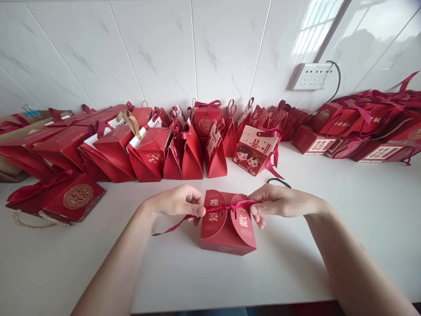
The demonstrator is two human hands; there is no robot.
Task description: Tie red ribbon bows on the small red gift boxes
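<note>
A red gift box (226, 239) with gold lettering and rounded, overlapping top flaps rests on the white table in front of me. A dark red ribbon (232, 206) crosses its top and is knotted at the middle. On the box's left side, my left hand (187, 204) pinches the ribbon between thumb and fingers, and a loose tail trails out to the left. My right hand (272, 202) pinches the ribbon's other end at the right side of the box. Between the hands the ribbon runs nearly straight.
Rows of red gift boxes (148, 153) stand along the tiled wall. A cartoon-printed box (253, 151) sits behind my right hand, near a black cord loop (279, 181). Stacked boxes (358, 118) fill the right, a rope-handled box (75, 197) the left. A power socket (309, 77) is on the wall.
</note>
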